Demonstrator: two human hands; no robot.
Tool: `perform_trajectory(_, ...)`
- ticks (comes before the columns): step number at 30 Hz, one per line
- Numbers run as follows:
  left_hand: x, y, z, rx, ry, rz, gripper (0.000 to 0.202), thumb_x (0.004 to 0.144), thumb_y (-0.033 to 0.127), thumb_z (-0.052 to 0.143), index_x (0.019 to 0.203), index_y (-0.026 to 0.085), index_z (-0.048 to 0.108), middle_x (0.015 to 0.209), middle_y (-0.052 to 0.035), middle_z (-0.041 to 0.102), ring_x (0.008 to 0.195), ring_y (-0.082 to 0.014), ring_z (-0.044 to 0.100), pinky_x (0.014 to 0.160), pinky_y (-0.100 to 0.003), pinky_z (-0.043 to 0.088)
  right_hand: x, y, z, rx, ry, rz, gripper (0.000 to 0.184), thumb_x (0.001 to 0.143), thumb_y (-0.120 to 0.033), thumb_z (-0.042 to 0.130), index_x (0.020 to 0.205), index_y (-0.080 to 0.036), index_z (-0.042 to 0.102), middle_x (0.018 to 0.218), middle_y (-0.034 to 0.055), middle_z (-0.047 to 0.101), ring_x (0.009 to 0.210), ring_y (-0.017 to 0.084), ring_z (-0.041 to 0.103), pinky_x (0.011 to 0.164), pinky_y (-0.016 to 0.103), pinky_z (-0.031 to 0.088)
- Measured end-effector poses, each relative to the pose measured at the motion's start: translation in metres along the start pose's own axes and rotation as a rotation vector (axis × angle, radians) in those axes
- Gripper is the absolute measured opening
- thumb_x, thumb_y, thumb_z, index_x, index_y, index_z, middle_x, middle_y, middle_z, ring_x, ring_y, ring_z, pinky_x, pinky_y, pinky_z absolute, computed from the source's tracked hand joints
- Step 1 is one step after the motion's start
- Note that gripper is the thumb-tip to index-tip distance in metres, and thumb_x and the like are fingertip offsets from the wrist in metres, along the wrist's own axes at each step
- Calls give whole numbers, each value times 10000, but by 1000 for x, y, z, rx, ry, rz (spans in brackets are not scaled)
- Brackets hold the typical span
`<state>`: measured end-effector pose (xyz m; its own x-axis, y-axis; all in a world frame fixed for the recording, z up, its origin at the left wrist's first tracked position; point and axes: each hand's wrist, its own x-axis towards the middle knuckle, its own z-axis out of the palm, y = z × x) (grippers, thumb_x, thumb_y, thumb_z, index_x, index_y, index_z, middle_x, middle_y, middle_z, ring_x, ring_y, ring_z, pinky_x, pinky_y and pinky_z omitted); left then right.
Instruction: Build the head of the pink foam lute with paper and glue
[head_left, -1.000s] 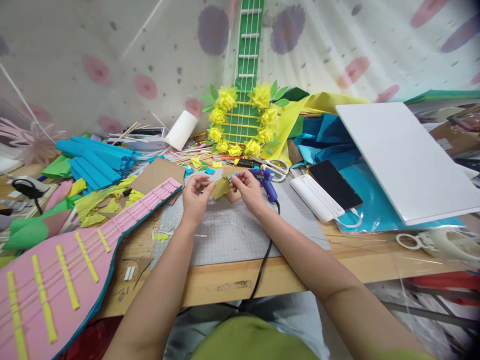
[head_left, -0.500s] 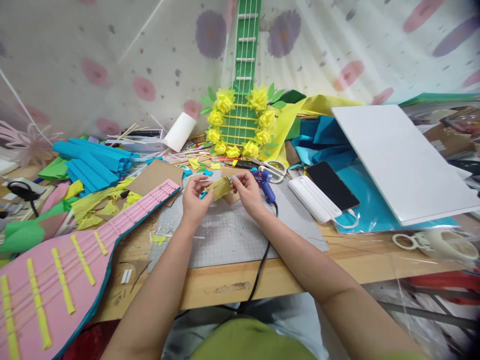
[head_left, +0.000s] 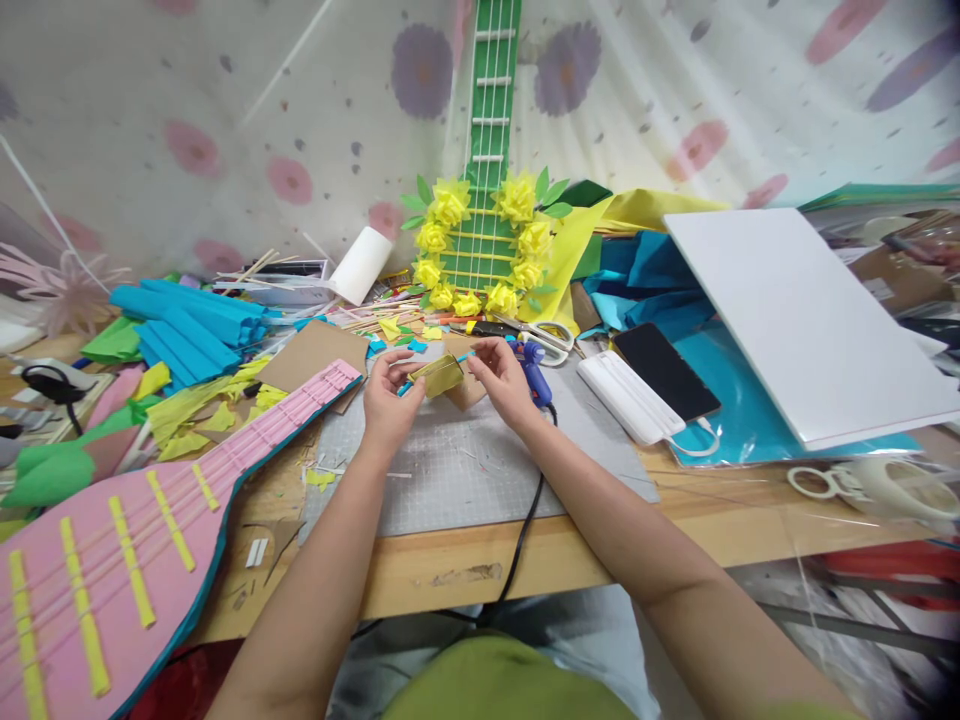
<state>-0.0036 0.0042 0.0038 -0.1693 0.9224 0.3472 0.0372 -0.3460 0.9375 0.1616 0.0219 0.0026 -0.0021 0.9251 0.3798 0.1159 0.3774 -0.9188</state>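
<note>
The yellow paper (head_left: 436, 377) lies crosswise between the hands, the left hand (head_left: 386, 400) pinching one end and the right hand (head_left: 501, 382) the other, both equally near.

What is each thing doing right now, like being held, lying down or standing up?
yellow paper: folded, held
left hand: shut on yellow paper
right hand: shut on yellow paper
glue gun: lying down
phone: screen dark
green guitar: standing upright
pink guitar: lying flat

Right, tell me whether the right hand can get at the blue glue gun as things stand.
Probably yes: the glue gun lies just beside the right hand, nothing between them, though it pinches the yellow paper.
</note>
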Motion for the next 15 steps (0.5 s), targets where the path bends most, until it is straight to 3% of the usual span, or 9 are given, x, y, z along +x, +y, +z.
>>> perform_trajectory(3, -2, 1, -1, 79, -30, 54, 355, 662, 137, 609, 997, 197, 507, 874, -36, 665, 862, -152, 652, 824, -310, 503, -1, -4, -6, -199, -25, -172, 305, 762, -367, 607, 1017, -224, 520, 978, 62, 598, 856, 170, 574, 790, 340, 476)
perform_trajectory(6, -4, 1, -2, 172, -61, 105, 362, 677, 117, 599, 1015, 211, 511, 878, -26, 672, 869, -151, 650, 853, -325, 491, -2, -5, -9, -315, -86, -287, 293, 781, -317, 592, 1055, -228, 537, 1008, 71, 618, 940, 195, 575, 851, 371, 464)
perform_trajectory(15, -5, -1, -2, 213, -69, 118, 363, 685, 110, 588, 1023, 218, 508, 885, -15, 673, 867, -145, 648, 843, -322, 494, -2, -4, -8, -484, -115, -382, 131, 821, -281, 541, 917, -218, 605, 901, 57, 657, 872, 199, 578, 797, 364, 456)
